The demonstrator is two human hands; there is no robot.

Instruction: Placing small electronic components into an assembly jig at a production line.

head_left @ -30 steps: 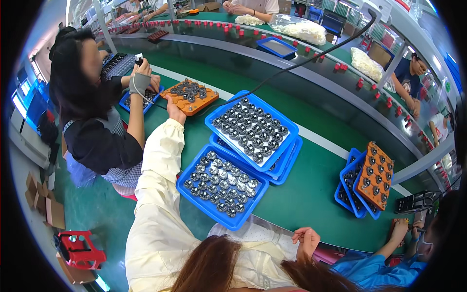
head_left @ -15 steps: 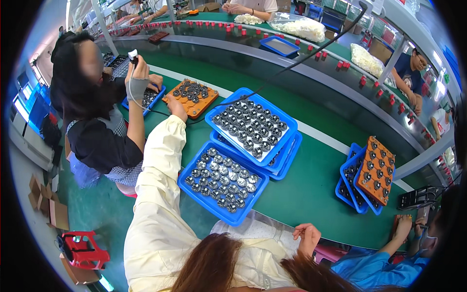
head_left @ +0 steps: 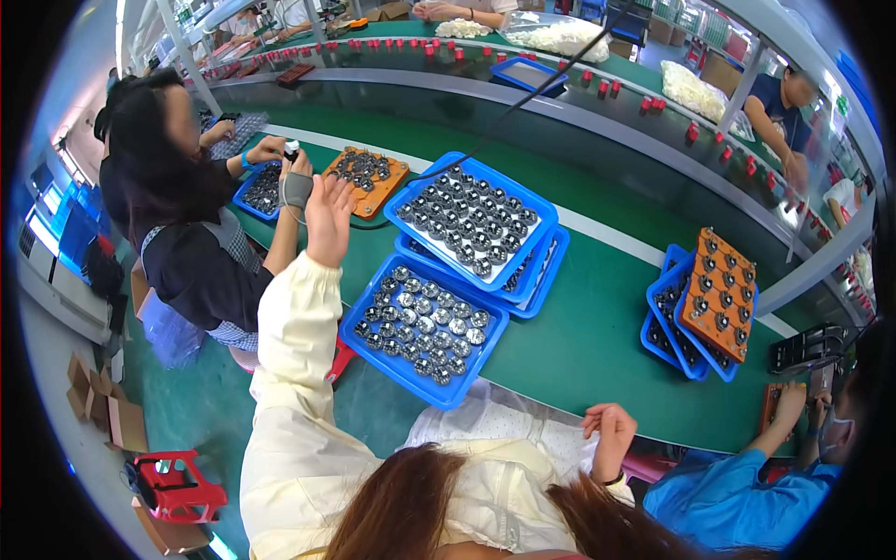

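Observation:
My left hand (head_left: 329,221) is raised with its palm up and fingers apart, holding nothing. Just behind it lies an orange fixture board (head_left: 385,198) bearing several small dark round metal parts. A co-worker's gloved hand (head_left: 297,189), beside my fingers, grips a small black-and-white corded device (head_left: 292,149). Near the table's front edge, my right hand (head_left: 612,437) hovers with its fingers curled in and nothing visible in them. Between my hands, a blue tray (head_left: 439,396) contains rows of silver round parts. Behind it, another filled blue tray (head_left: 539,201) tops a stack.
On the right, an orange board (head_left: 719,297) of round parts leans on stacked blue trays (head_left: 653,341). A black cable (head_left: 523,103) hangs across the table. Beyond runs a conveyor line with red pieces (head_left: 693,133). A person in blue (head_left: 747,485) works at right; a red stool (head_left: 182,485) stands lower left.
My left hand has left the orange board's edge and turned palm up with spread fingers. The co-worker's gloved hand has come down beside it with the corded device. My right hand has shifted slightly right.

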